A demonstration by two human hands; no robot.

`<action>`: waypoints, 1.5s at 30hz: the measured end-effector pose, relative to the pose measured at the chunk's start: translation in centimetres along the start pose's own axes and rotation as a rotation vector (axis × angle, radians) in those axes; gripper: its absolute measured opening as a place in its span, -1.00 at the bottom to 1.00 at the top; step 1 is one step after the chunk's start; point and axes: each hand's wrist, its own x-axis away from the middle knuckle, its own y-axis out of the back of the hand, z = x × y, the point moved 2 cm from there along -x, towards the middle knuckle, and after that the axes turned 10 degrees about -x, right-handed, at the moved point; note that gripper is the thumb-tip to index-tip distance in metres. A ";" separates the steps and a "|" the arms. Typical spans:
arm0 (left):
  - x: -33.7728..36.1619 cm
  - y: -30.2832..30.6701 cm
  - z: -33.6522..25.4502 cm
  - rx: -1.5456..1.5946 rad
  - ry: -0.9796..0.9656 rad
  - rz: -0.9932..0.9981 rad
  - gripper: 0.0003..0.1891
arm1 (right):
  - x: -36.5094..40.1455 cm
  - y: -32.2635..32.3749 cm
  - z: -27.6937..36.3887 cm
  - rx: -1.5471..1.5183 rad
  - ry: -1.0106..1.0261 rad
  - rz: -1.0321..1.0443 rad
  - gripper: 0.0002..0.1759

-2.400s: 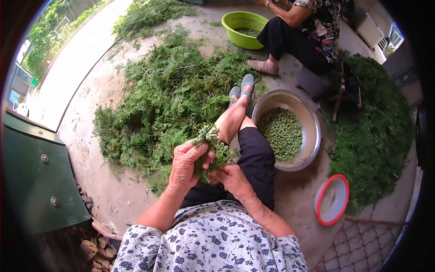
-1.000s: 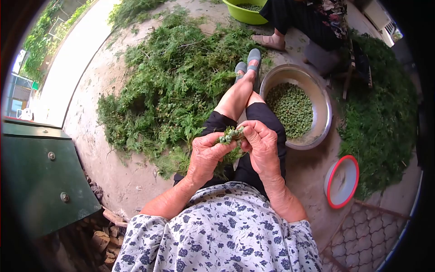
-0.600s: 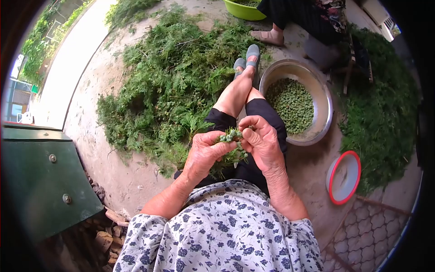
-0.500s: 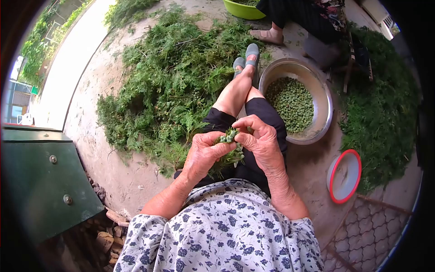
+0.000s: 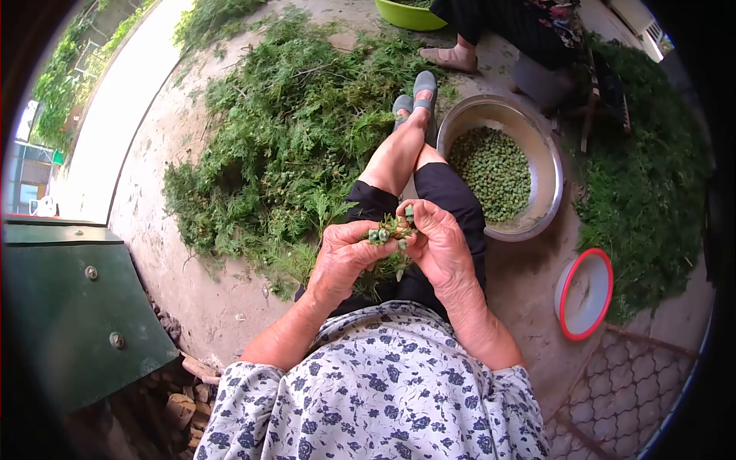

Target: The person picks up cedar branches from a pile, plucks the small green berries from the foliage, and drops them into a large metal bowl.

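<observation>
My left hand (image 5: 343, 257) is closed on a small evergreen sprig (image 5: 382, 234) with several green seed cones on it, held over my lap. Close against the sprig's right side is my right hand (image 5: 442, 249), its fingers curled, with a green cone (image 5: 409, 213) at the fingertips. More green foliage hangs below the hands and is partly hidden by them. To the right of my legs stands a wide metal basin (image 5: 549, 201) holding many loose green cones (image 5: 494, 172).
A large heap of cut evergreen branches (image 5: 284, 130) lies left of my legs. Another pile (image 5: 644, 207) is at the right, beside a red-rimmed bowl (image 5: 611, 295). A seated person's foot (image 5: 454, 58) and a lime-green tub (image 5: 406, 17) are at the top. A dark green metal panel (image 5: 69, 307) stands left.
My right hand has turned, its palm side now showing more, and a cone now shows at its fingertips. My left hand keeps its hold on the sprig in nearly the same place.
</observation>
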 end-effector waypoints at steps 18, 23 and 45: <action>-0.2 -0.1 -0.1 0.349 0.081 -0.057 -0.89 | 0.4 -0.6 0.0 0.093 0.071 0.041 -0.83; -0.6 -0.2 0.9 0.201 0.005 -0.087 -0.80 | 0.6 2.3 6.0 0.207 0.415 -0.079 -0.87; -1.3 -0.3 2.7 -0.402 -0.192 -0.080 -0.79 | 0.4 -2.7 2.9 1.427 0.861 0.204 -0.77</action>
